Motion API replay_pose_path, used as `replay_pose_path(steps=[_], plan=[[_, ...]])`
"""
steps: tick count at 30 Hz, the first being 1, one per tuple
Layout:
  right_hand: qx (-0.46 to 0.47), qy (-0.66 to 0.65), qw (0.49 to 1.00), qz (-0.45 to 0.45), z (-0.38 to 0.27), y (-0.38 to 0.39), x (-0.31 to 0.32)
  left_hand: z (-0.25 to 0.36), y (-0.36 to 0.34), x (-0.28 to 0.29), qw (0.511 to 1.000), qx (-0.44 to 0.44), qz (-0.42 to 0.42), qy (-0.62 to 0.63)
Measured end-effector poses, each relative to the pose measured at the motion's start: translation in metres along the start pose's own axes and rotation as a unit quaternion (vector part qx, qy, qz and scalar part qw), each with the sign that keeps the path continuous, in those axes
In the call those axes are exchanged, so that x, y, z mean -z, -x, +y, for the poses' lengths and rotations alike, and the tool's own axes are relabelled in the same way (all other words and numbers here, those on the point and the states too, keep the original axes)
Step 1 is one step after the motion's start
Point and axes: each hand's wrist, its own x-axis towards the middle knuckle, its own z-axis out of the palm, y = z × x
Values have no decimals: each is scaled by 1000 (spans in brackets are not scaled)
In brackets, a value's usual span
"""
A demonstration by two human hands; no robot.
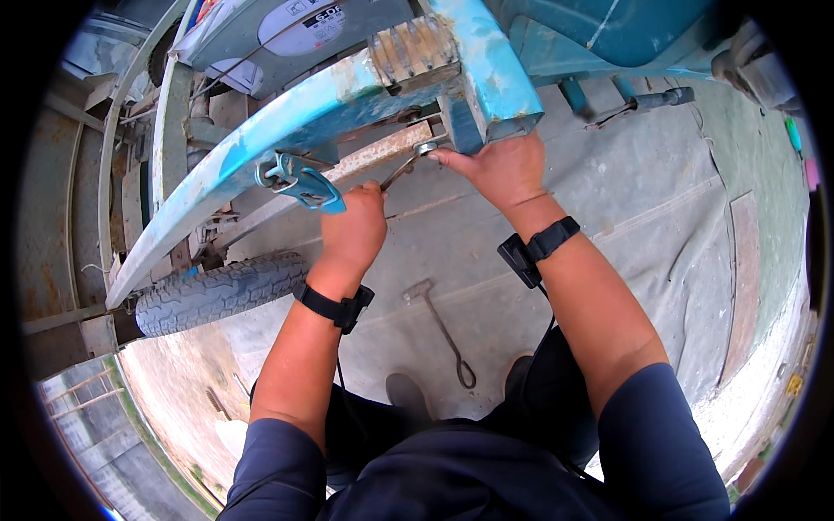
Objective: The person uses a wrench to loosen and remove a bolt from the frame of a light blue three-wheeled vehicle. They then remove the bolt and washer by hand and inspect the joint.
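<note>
My left hand (pixel 354 227) is closed around a metal wrench (pixel 398 171) below a curved blue vehicle frame (pixel 234 156). The wrench's ring-shaped head (pixel 424 148) sits beside the end of a rusty bar (pixel 382 152) under the frame. My right hand (pixel 511 172) is beneath the squared end of a blue beam (pixel 499 82), its thumb stretched to the wrench head. Its other fingers are hidden behind the beam. A blue bracket (pixel 306 184) hangs from the frame just above my left hand.
A black tyre (pixel 221 295) stands at the left under the frame. A hammer-like tool with a looped handle (pixel 443 334) lies on the grey ground sheet (pixel 625 252) before my feet. A wooden plank (pixel 743 278) lies at the right. A battery-like box (pixel 295 35) sits above the frame.
</note>
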Motion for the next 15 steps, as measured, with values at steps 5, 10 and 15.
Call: replay_pose_path(steps=[5,10,15], plan=[[-6,-11,1000,-5,3,1,-1,-6,-12,-7,999,-34,-19,31],[-4,-22,1000,-11,2,2,-3,-4,-27,-23,989,-49,-62,128],[20,-12,1000,-3,2,1,0,9,-46,-37,979,-38,-110,168]])
